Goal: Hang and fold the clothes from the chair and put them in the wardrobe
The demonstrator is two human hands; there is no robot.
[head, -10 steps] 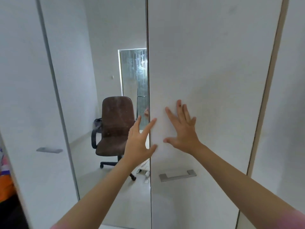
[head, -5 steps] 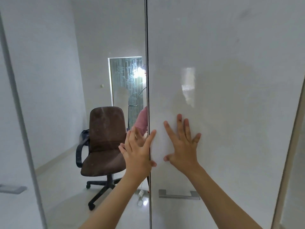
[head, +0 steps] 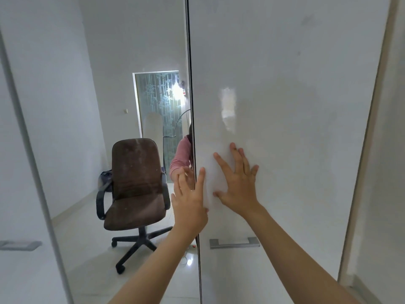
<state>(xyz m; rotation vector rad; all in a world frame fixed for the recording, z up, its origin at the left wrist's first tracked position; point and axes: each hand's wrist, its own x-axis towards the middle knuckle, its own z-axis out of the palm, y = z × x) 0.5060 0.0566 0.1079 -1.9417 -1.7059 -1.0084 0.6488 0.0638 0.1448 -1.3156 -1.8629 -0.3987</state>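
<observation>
- Wardrobe door, white gloss [head: 285, 106]: right half of view, upright; a metal bar handle [head: 234, 242] sits low on it, below my hands.
- Mirror door [head: 131, 73]: left of the white door, meeting it along a dark vertical seam; it reflects the room behind me.
- Right hand [head: 237, 185]: flat on the white door, fingers spread, grip apart and holding nothing.
- Left hand [head: 189, 205]: palm across the seam, fingers spread on the mirror's edge, grip apart and empty; its reflection meets it in the glass.
- Chair [head: 135, 187]: brown, wheeled, seen only as a reflection; seat and backrest bare, no clothes on it.
- Clothes: none visible in this view; presumably inside the wardrobe, though that cannot be confirmed.
- Step in hand, by my judgement: pressing the doors closed, the last stage of the task.
- Next move calls for: even pressure from both palms until the edges sit flush, fingers kept clear of the seam, then hands off.
</observation>
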